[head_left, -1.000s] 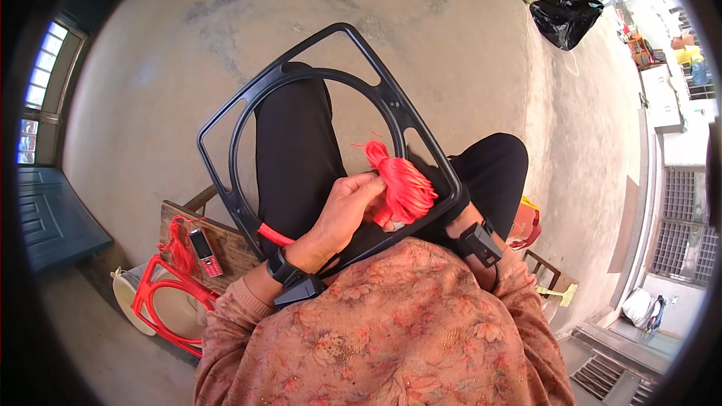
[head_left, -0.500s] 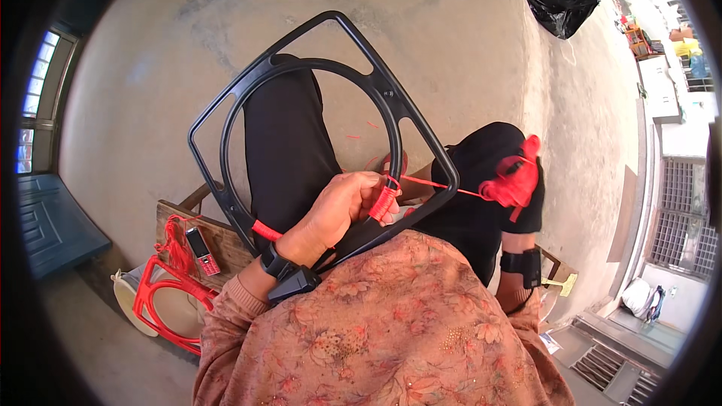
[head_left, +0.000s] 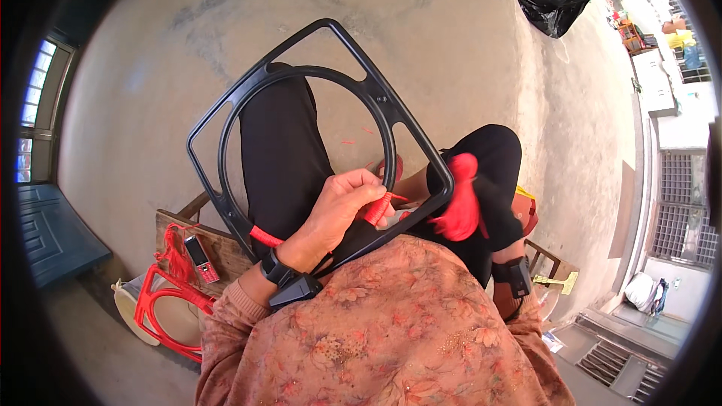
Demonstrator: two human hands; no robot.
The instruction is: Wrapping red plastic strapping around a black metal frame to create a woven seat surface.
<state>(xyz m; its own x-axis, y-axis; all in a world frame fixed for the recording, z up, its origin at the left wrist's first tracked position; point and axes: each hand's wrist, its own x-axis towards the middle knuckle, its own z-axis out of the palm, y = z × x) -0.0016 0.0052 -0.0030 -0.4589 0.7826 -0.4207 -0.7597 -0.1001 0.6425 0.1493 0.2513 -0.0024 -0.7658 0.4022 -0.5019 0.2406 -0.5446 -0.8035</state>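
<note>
A black plastic frame (head_left: 421,136), a rounded square with a ring inside it, lies tilted across my lap. My left hand (head_left: 342,207) is closed round the near right part of the ring, where red cord (head_left: 378,209) is wound in tight turns. A second red winding (head_left: 265,236) covers the ring near my left wrist. Right of the frame, my right hand (head_left: 495,216) looks dark, as if covered, and is smeared by motion. With it moves a red bundle of cord (head_left: 460,203), also blurred. My right fingers cannot be made out.
On a wooden bench (head_left: 244,259) to my left lie a red-keyed phone (head_left: 201,259) and loose red cord (head_left: 174,240). A red frame (head_left: 147,307) rests beside it. Red scraps (head_left: 348,142) dot the floor; a black plastic bag (head_left: 554,9) stands far right.
My right hand and the red bundle have swung left toward the frame's near right corner. The cord stretched between bundle and ring no longer shows taut. My left hand keeps its hold.
</note>
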